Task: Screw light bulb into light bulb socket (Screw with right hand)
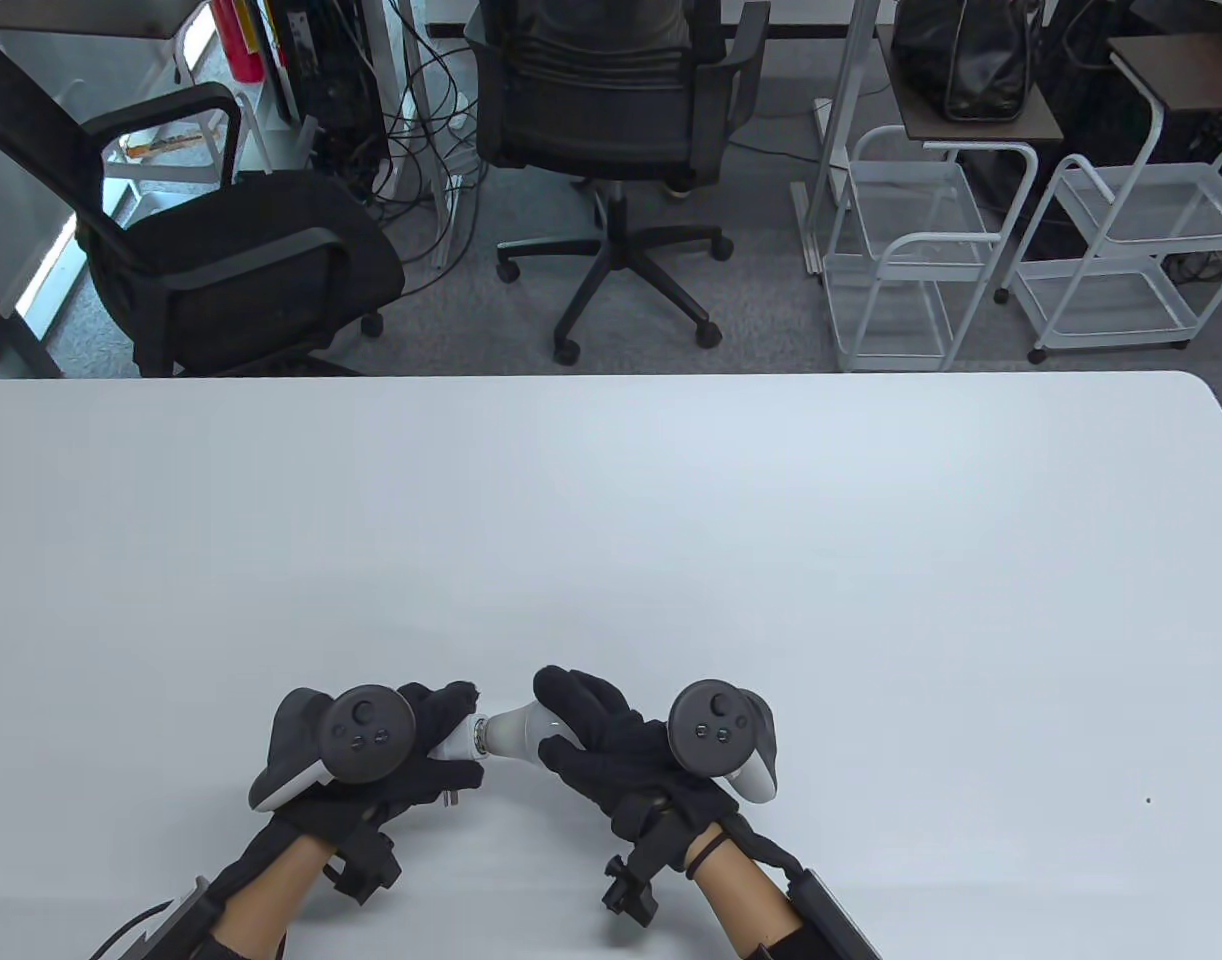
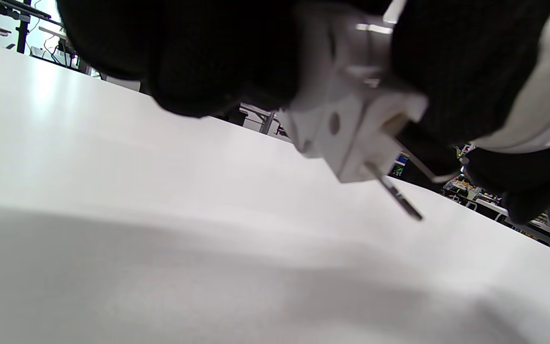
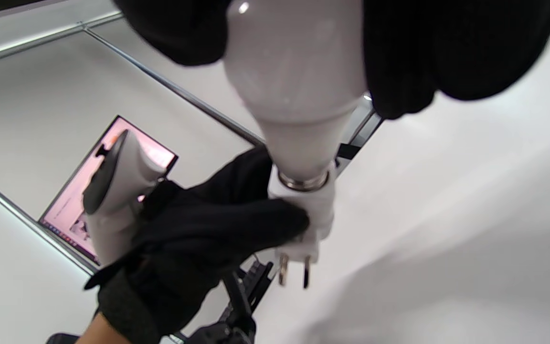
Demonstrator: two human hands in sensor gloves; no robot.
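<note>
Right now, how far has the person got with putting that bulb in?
Done: the light bulb is already seated in the socket, a thin ring of metal base still showing. In hand: the left hand holds the socket, the right hand grips the bulb. Left: probably the last turns.

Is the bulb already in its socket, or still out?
In, at least partly: the bulb meets the socket with only a metal ring showing. Whether it is fully tight, cannot tell.

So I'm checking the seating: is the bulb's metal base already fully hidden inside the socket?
No. In the right wrist view a metal ring of the bulb base shows above the socket, which the left hand holds.
</note>
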